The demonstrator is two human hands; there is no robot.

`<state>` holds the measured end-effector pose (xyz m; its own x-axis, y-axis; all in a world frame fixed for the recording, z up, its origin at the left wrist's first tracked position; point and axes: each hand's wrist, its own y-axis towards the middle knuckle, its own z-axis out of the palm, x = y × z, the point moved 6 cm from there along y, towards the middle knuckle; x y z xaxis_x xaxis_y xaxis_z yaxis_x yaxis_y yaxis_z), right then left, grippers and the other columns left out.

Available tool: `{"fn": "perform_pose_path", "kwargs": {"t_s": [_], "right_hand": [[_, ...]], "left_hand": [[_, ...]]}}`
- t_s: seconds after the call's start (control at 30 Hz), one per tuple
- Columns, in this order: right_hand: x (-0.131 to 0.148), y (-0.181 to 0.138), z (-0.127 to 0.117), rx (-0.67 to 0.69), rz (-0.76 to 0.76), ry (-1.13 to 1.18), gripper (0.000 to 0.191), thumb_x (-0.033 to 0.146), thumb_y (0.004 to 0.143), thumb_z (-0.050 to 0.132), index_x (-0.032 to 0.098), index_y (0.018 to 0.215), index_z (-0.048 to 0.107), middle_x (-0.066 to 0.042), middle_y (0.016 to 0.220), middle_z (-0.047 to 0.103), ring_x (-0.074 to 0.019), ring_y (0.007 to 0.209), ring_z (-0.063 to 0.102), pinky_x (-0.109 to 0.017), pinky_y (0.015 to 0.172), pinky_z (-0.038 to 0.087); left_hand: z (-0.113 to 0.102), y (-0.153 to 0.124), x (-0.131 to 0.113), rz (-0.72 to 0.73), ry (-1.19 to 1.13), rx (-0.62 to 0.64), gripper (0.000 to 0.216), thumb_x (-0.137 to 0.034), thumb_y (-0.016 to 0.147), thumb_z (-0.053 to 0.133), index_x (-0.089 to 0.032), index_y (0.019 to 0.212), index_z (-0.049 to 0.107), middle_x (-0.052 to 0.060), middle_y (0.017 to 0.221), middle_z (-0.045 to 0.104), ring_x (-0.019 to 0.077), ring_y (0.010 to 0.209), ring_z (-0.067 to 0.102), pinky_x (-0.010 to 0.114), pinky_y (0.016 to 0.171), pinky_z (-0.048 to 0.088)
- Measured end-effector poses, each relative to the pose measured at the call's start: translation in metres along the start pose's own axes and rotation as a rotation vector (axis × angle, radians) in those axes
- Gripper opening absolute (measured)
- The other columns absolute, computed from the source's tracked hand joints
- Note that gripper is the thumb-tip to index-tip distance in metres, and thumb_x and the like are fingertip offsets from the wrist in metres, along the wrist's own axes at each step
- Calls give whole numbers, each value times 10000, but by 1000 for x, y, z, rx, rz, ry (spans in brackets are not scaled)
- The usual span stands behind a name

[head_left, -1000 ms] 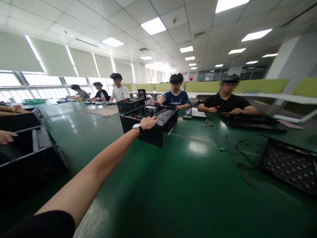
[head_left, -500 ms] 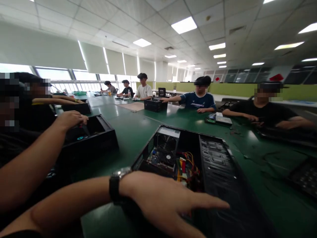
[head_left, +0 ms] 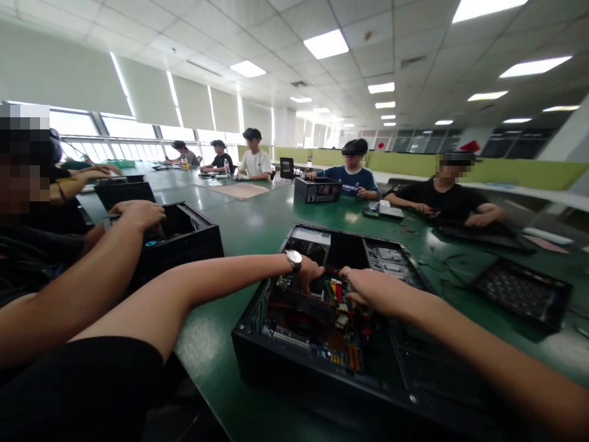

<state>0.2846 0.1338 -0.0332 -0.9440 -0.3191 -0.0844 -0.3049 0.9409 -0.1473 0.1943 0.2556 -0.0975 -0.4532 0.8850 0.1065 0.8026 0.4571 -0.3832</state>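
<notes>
Left hand (head_left: 313,274) having moved farther and right hand (head_left: 372,291) joining it, both are reaching into the open computer case (head_left: 299,383) near on the worktop (head_left: 248,215), grip hidden, the case probably proving heavy, stiff, best held by opposite rims (head_left: 252,310).

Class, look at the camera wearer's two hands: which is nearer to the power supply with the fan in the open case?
Left. The left hand is just on the near side of the power supply; the right hand is farther off, to its right.

pale blinds (head_left: 41,73) over bright windows (head_left: 129,126) | ceiling lights (head_left: 326,44) on | lime partitions (head_left: 414,162) | green table (head_left: 257,228)
</notes>
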Motion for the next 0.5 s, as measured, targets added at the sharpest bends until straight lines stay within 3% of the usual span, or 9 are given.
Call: {"fn": "perform_pose_path", "kwargs": {"t_s": [0.13, 0.23, 0.37, 0.5], "right_hand": [[1, 64, 29, 66, 41, -53, 273, 253, 957, 640, 112, 1190, 627, -140, 1192, 663, -274, 1132, 627, -466, 960, 516], [1, 96, 54, 157, 24, -46, 256, 309, 944, 680, 148, 1142, 652, -82, 1194, 657, -228, 1054, 651, -448, 915, 550], [13, 120, 67, 194, -40, -5, 276, 332, 942, 683, 157, 1153, 650, -72, 1204, 652, -228, 1041, 654, -430, 886, 565], [23, 128, 69, 167, -30, 18, 297, 331, 953, 669, 167, 1197, 631, -73, 1195, 655, -219, 1027, 659, -422, 874, 570]], "left_hand": [[-15, -23, 17, -20, 33, -104, 898, -364, 565, 916, -181, 1331, 485, 178, 1372, 533, 352, 1156, 618, 398, 950, 508], [-21, -44, 34, -40, 46, -185, 820, -350, 640, 880, -137, 1317, 469, 196, 1347, 515, 339, 1145, 611, 388, 940, 505], [-21, -59, 42, -43, 67, -271, 743, -261, 675, 859, -125, 1300, 482, 204, 1332, 510, 343, 1206, 565, 387, 966, 490], [-16, -60, 41, -52, 86, -291, 757, -306, 632, 905, -95, 1258, 535, 226, 1271, 563, 379, 1151, 600, 452, 954, 509]]}}
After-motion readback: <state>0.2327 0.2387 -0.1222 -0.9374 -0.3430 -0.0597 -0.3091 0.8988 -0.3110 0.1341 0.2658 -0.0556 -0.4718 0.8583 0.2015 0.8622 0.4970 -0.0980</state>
